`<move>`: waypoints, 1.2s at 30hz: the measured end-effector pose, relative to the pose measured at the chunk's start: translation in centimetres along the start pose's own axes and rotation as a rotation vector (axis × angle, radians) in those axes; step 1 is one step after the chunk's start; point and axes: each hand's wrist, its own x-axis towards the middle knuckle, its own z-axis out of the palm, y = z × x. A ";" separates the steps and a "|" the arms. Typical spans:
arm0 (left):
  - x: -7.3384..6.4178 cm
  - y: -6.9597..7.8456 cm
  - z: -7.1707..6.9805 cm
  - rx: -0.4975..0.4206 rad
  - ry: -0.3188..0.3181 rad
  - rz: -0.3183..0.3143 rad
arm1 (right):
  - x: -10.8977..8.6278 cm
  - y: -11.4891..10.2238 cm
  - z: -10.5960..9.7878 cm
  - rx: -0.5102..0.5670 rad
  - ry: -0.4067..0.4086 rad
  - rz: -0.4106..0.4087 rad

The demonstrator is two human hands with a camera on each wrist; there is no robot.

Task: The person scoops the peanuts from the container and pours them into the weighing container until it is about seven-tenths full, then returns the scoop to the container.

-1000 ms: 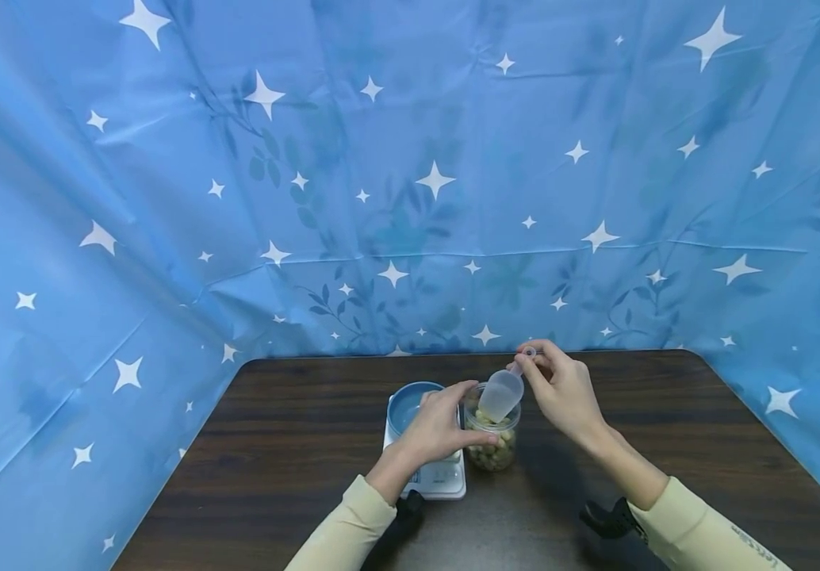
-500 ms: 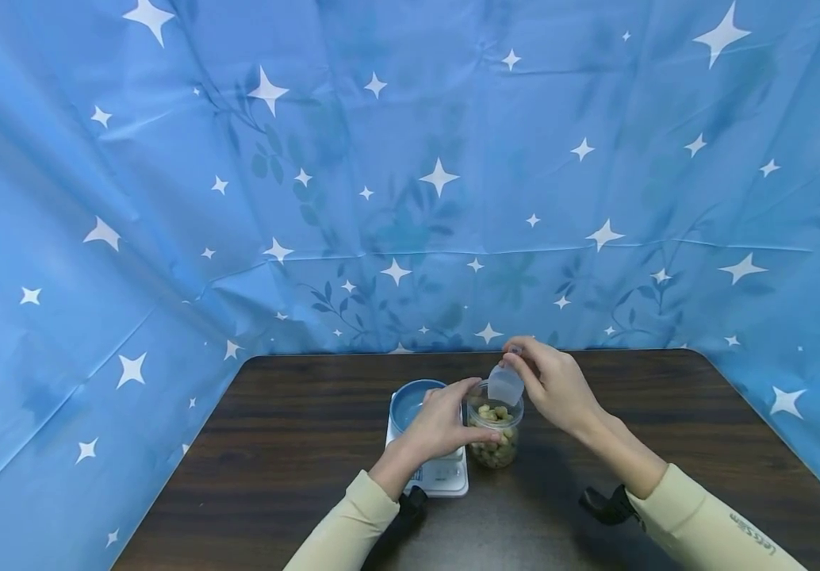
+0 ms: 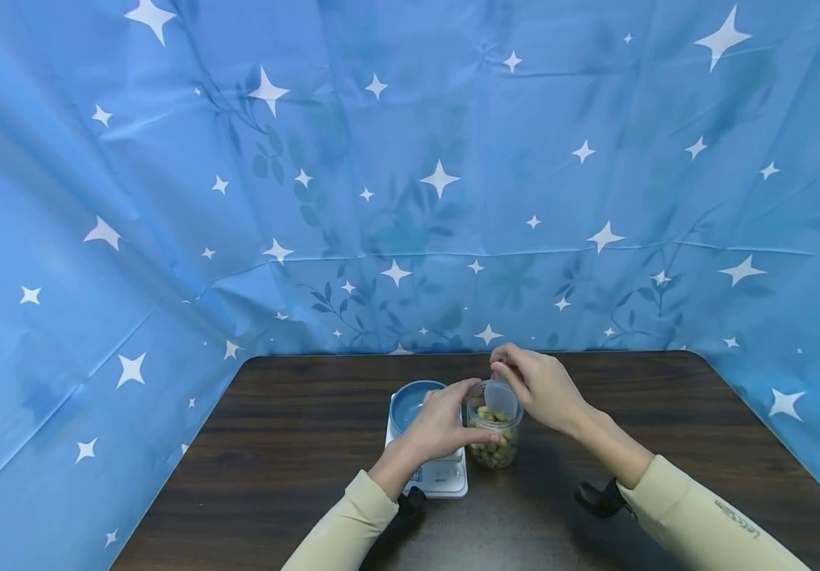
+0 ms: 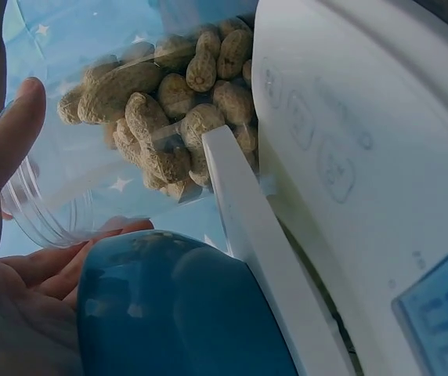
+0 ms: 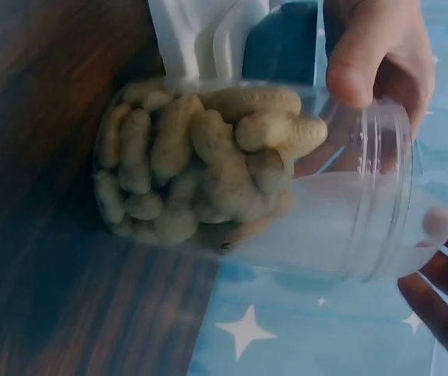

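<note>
A clear plastic jar (image 3: 490,455) stands on the table, part filled with unshelled peanuts (image 5: 200,157). My left hand (image 3: 438,424) grips it around the neck, with the thumb on the near side and fingers behind. Over the mouth, my right hand (image 3: 549,390) pinches the handle of a translucent plastic scoop (image 3: 500,399). Its cup dips inside the jar, and the right wrist view shows it against the peanuts on one side. Just left of the jar, a blue bowl (image 3: 404,408) sits on a white kitchen scale (image 3: 446,481), partly hidden by my left hand.
The dark wood-grain table (image 3: 296,444) ends at the back against a blue curtain (image 3: 410,198) with white stars. The scale's display (image 4: 443,313) faces the left wrist camera. Black wrist straps (image 3: 601,501) sit by both sleeves.
My right hand has shifted left. The scoop lifted from the peanuts, swung more upright and has lowered back into the jar. My left hand stays on the jar.
</note>
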 end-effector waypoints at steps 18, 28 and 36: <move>0.0 0.1 0.1 0.015 0.016 0.014 | 0.3 -0.2 0.6 0.075 0.063 0.330; -0.2 0.0 0.0 -0.010 0.019 0.006 | 0.0 -1.8 1.6 0.031 0.067 0.368; 0.0 0.2 0.1 -0.019 0.013 -0.015 | 0.1 -1.0 0.9 0.142 0.102 0.532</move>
